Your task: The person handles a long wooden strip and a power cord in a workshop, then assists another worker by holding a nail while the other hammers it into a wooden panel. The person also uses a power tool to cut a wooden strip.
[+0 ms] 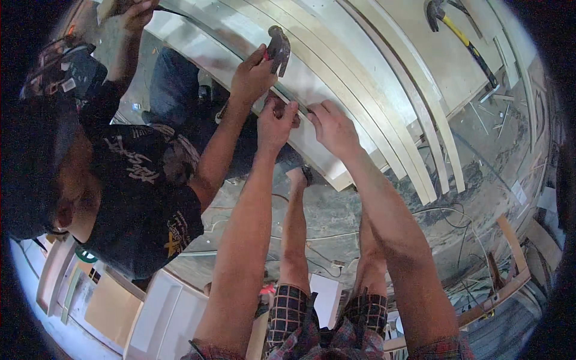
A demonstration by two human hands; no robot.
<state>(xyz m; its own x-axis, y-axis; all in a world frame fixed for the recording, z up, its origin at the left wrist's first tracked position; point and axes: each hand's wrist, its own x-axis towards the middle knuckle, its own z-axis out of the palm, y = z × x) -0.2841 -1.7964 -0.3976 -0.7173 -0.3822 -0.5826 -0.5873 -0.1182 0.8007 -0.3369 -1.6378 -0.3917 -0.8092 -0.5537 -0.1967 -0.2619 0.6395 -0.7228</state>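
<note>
Both of my arms reach forward over a pale wooden panel (324,157) with a raised edge. My left hand (277,125) is closed at the panel's near left edge, thumb against bent fingers; what it grips, if anything, is hidden. Just to its right, my right hand (333,127) rests at a thin strip along the panel, its fingers bent and pinched together. Too little shows between those fingertips to name. Close beyond my left hand, a co-worker's hand (253,78) holds a claw hammer (278,51), its metal head raised above the panel.
The co-worker in a dark T-shirt (150,198) leans in from the left. Long curved wooden strips (384,129) run across the work. A yellow-and-black hammer (465,45) lies at the far right. Cables (444,211) and scraps litter the floor; white drawer-like boxes (168,318) stand at lower left.
</note>
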